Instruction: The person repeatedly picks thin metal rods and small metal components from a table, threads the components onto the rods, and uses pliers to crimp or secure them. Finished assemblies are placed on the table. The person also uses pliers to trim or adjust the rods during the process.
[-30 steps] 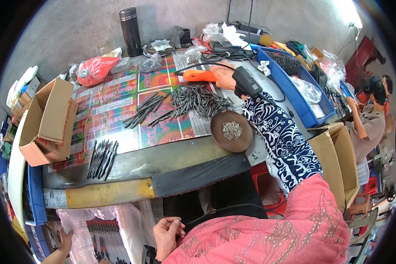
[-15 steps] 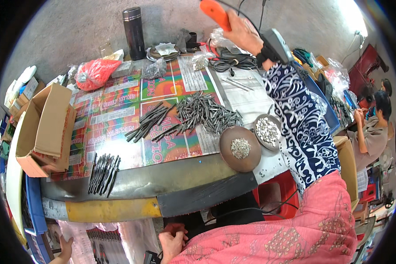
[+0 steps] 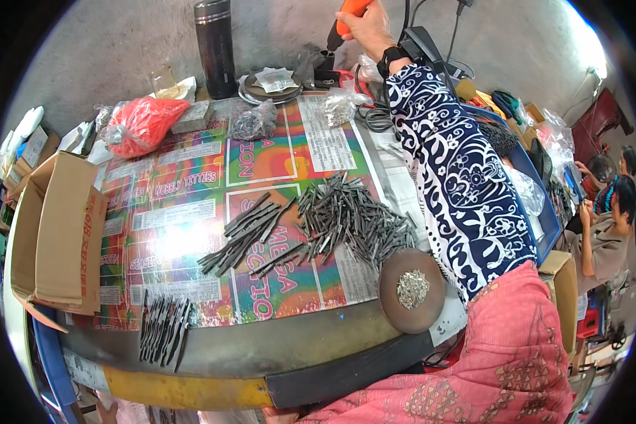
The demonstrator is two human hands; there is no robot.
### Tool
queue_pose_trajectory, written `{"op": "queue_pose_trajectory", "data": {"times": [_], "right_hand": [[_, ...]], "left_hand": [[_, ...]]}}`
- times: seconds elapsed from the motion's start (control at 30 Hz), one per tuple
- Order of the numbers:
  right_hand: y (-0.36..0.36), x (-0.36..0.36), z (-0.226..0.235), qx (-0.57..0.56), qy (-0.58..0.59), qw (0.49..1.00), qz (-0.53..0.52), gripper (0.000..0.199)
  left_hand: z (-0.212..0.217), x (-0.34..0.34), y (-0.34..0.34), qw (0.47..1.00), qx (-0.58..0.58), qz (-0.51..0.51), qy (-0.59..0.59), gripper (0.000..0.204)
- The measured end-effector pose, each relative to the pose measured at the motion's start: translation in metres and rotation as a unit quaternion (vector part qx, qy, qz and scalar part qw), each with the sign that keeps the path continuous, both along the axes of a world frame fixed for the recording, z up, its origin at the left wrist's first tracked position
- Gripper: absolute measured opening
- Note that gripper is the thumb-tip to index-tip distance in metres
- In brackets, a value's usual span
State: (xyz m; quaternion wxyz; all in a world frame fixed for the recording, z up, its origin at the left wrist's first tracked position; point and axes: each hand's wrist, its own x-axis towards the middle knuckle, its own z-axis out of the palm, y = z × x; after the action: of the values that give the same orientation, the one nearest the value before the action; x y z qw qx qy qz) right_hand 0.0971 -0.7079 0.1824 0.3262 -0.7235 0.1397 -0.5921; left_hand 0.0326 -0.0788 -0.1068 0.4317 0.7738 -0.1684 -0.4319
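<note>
My right hand (image 3: 369, 26) is closed around the orange handle of a tool (image 3: 353, 8) with a dark nozzle, held at the far back of the table near the wall. A small dark cup-like holder (image 3: 326, 61) stands below the nozzle. Only a sliver of my left hand (image 3: 280, 415) shows at the lower edge, under the table's front rim; its fingers are hidden. Between my arms and the wall lie a heap of short dark metal strips (image 3: 350, 219), a bundle of longer strips (image 3: 247, 233), and a brown dish (image 3: 392, 306) of small silvery pieces.
A row of dark strips (image 3: 164, 331) lies at the front left, near an open cardboard box (image 3: 69, 233). A black flask (image 3: 215, 53), a red plastic bag (image 3: 145, 126) and stacked plates (image 3: 270, 90) stand at the back. Other people (image 3: 601, 219) sit at right; someone's hand (image 3: 107, 412) shows lower left.
My right hand has swung toward the wall with the orange tool, whose dark nozzle now points downward. The view has shifted; my left hand is nearly out of it and my sleeve covers the second dish.
</note>
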Motion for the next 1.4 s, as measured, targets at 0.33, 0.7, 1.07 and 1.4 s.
{"op": "queue_pose_trajectory", "data": {"times": [0.33, 0.7, 1.07, 1.4], "right_hand": [[-0.048, 0.022, -0.028, -0.004, 0.004, 0.997, -0.072, 0.042], [-0.062, 0.025, -0.020, 0.055, 0.205, 0.973, -0.092, 0.037], [-0.045, 0.027, -0.038, 0.068, 0.142, 0.981, -0.112, 0.035], [0.036, 0.034, -0.051, -0.066, 0.302, 0.916, -0.256, 0.056]], "left_hand": [[-0.007, 0.006, -0.018, 1.000, 0.029, -0.008, -0.007, 0.015], [-0.011, 0.010, -0.023, 0.999, 0.049, -0.015, -0.009, 0.015], [-0.012, 0.011, -0.019, 0.998, 0.054, -0.019, -0.015, 0.015], [-0.003, 0.006, 0.003, 0.997, 0.000, -0.049, -0.056, 0.015]]}}
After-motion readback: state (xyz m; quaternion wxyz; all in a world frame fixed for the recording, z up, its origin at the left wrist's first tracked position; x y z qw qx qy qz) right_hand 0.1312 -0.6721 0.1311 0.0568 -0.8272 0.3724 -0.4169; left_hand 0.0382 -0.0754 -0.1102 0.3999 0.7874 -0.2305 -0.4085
